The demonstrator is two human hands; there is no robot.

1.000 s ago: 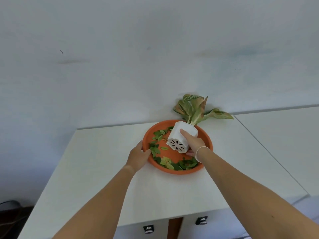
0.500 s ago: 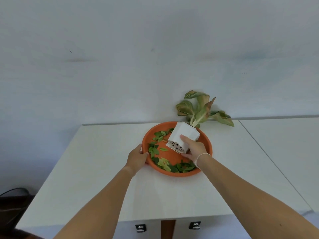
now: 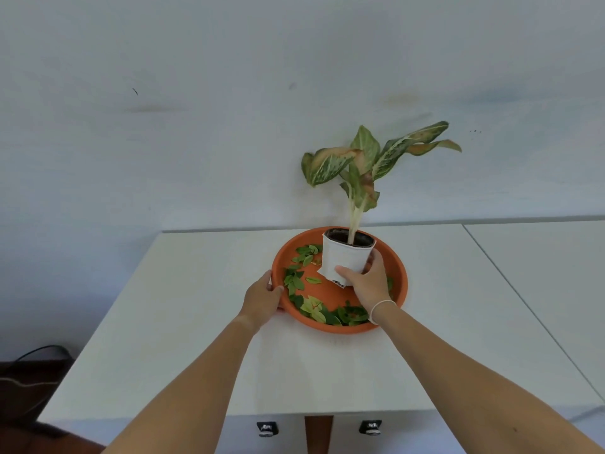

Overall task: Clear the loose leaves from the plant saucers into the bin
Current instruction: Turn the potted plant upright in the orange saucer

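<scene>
An orange plant saucer (image 3: 397, 273) rests on a white table (image 3: 196, 322). Several loose green leaves (image 3: 314, 308) lie scattered over its left and front parts. A white pot (image 3: 345, 257) with a variegated plant (image 3: 363, 165) stands nearly upright in the saucer, its base a little lifted on the near side. My right hand (image 3: 370, 280) grips the pot's lower front. My left hand (image 3: 263, 298) holds the saucer's left rim.
A second white table (image 3: 550, 273) adjoins on the right, split by a thin seam. A pale wall (image 3: 229, 126) runs close behind both. Dark cables and floor (image 3: 29, 381) lie at the lower left. Two black brackets (image 3: 266, 428) sit under the near edge.
My right hand has tipped the pot from lying on its side, base toward me, to nearly upright; the plant now rises against the wall. My left hand stays on the rim.
</scene>
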